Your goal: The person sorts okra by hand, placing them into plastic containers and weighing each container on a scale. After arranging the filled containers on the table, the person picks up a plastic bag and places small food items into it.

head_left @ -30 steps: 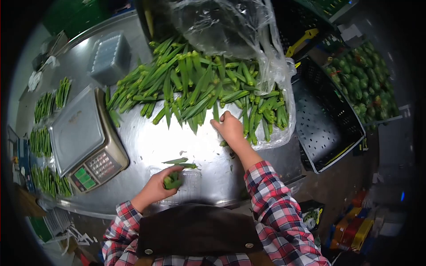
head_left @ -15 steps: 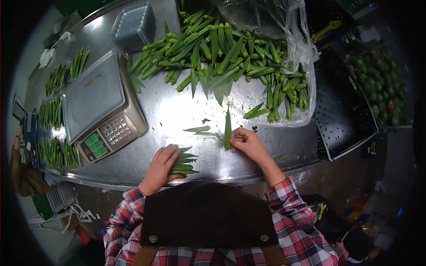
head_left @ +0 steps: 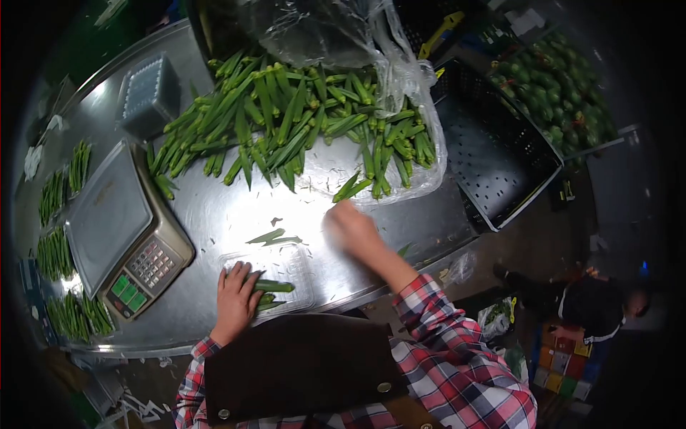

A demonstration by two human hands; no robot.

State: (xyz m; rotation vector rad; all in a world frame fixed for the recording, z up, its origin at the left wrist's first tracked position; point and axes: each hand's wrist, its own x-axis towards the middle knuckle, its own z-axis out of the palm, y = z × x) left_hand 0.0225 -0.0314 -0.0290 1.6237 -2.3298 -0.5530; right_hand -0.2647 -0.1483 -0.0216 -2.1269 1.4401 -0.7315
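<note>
My left hand (head_left: 237,299) lies with spread fingers over several okra pods (head_left: 270,287) in a clear plastic tray (head_left: 304,268) at the table's front edge. Blurred by motion, my right hand (head_left: 350,229) is above the metal table (head_left: 214,214), just below two pods (head_left: 351,187) at the near edge of the okra pile (head_left: 286,107); its fingers cannot be made out. Two loose pods (head_left: 268,237) lie just beyond the tray.
A scale (head_left: 143,243) stands at left, with okra bundles (head_left: 53,254) beyond it. Stacked trays (head_left: 148,93) are at the back left. A black crate (head_left: 493,143) is at right. Another person (head_left: 593,307) is at far right.
My right hand has left the tray's side and moved out toward the pile; the pod it held no longer shows in it. The view has turned, shifting the table leftward.
</note>
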